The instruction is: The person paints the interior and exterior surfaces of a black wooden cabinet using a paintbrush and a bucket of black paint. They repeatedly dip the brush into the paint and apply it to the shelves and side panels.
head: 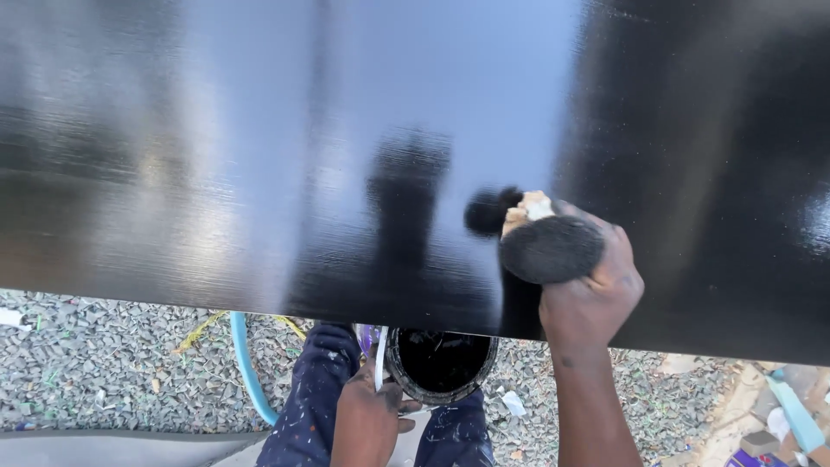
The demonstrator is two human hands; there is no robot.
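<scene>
Black paint coats the pad [551, 249] that the right hand [592, 294] clasps, fingers curled around it, pressed to the glossy black panel [259, 156] right of centre. The left hand [367, 424] grips the near rim of a paint can [441, 363] below the panel's near edge, over paint-flecked trousers [316, 389]. Grey gravel [104, 363] covers the ground, with a blue hose [246, 367] at left and scraps [778, 415] at right.
</scene>
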